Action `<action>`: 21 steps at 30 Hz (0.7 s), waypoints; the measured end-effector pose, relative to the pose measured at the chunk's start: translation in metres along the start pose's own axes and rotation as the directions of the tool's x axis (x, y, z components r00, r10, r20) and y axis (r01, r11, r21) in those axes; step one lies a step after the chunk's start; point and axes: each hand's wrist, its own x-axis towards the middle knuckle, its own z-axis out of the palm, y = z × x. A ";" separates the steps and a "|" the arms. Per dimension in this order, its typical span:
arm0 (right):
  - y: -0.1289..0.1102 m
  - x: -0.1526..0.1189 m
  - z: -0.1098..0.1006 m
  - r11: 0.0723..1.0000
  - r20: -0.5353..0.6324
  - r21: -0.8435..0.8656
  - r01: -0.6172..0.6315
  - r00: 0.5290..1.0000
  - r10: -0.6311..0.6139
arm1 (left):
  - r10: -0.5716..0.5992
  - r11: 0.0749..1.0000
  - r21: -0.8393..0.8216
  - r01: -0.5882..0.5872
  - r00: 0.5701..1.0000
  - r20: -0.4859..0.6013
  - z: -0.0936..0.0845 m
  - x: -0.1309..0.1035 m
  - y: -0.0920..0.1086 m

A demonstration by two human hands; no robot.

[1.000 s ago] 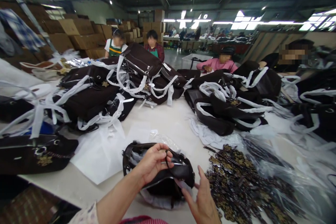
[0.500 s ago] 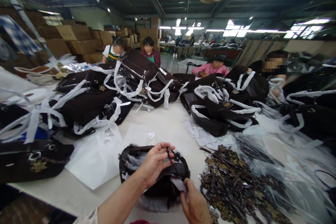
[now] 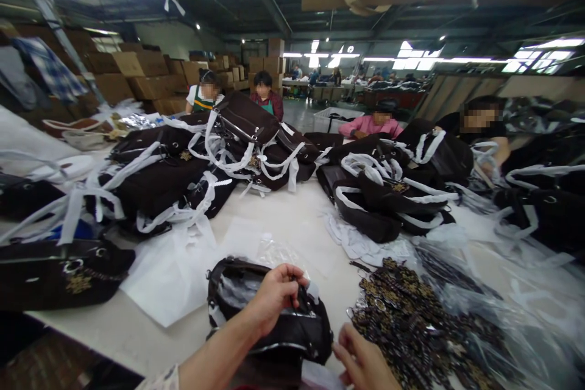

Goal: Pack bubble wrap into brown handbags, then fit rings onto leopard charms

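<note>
A dark brown handbag [image 3: 292, 332] lies on the table in front of me, its top compartment showing pale stuffing [image 3: 237, 290]. My left hand [image 3: 276, 298] reaches over the bag, thumb and fingers closed on a thin dark strap above its middle. At the bag's right end is my right hand [image 3: 361, 356], fingers curled together at the edge; whatever they pinch is too small to make out. A whitish flap [image 3: 320, 373] sticks out below that hand. Right of the bag spreads a heap of dark braided charms [image 3: 406, 317] with gold flower-shaped pieces.
Piles of dark handbags [image 3: 155, 186] with white-wrapped handles cover the table's far side; more bags [image 3: 384, 195] lie at right. White sheets [image 3: 169, 274] lie left of the bag, clear plastic [image 3: 516, 292] at far right. Several people, one in a pink top [image 3: 372, 127], sit across the table.
My right hand has let go of the whitish flap and moved right along the bag's end. The bag's front opening gapes less. My left fingers have closed more tightly over the strap.
</note>
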 end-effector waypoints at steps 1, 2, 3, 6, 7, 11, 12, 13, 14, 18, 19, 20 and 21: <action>-0.002 0.005 0.002 0.999 -0.077 -0.054 0.006 0.997 -0.010 | 0.006 1.000 0.006 -0.006 1.000 0.004 0.000 -0.002 0.001; -0.004 0.011 0.006 0.992 -0.132 -0.119 0.048 0.989 -0.064 | 0.011 1.000 0.011 -0.011 1.000 0.011 0.001 -0.005 0.003; -0.006 0.016 0.010 0.975 -0.154 -0.185 0.120 0.977 -0.150 | 0.015 1.000 0.016 -0.016 1.000 0.020 0.002 -0.007 0.004; -0.005 0.027 0.032 0.887 -0.184 -0.364 0.283 0.912 -0.367 | 0.022 0.999 0.029 -0.023 0.999 0.048 0.009 -0.016 0.004; -0.003 0.030 0.040 0.869 -0.192 -0.390 0.304 0.896 -0.400 | 0.026 0.999 0.041 -0.028 0.998 0.057 0.012 -0.019 0.003; 0.006 0.033 0.064 0.827 -0.284 -0.475 0.302 0.837 -0.468 | 0.051 0.991 0.118 -0.058 0.997 0.062 0.017 -0.029 0.002; 0.007 0.033 0.065 0.820 -0.302 -0.491 0.294 0.825 -0.477 | 0.049 0.989 0.136 -0.055 0.998 0.050 0.015 -0.031 0.003; 0.007 0.033 0.063 0.816 -0.313 -0.503 0.286 0.819 -0.480 | 0.041 0.988 0.149 -0.046 0.999 0.035 0.012 -0.032 0.004; 0.008 0.033 0.060 0.812 -0.314 -0.510 0.284 0.817 -0.483 | 0.031 0.986 0.162 -0.034 0.999 0.021 0.008 -0.032 0.006; 0.008 0.036 0.038 0.790 -0.288 -0.524 0.318 0.807 -0.516 | 0.009 0.976 0.218 -0.010 1.000 0.003 -0.015 -0.031 0.020; 0.009 0.036 0.033 0.782 -0.279 -0.527 0.334 0.801 -0.530 | 0.012 0.972 0.233 -0.011 1.000 0.000 -0.021 -0.030 0.024; 0.010 0.036 0.030 0.771 -0.266 -0.530 0.353 0.795 -0.546 | 0.018 0.968 0.251 -0.016 1.000 -0.006 -0.025 -0.028 0.028; 0.012 0.037 0.028 0.760 -0.251 -0.532 0.373 0.788 -0.562 | 0.026 0.962 0.272 -0.022 1.000 -0.012 -0.029 -0.026 0.031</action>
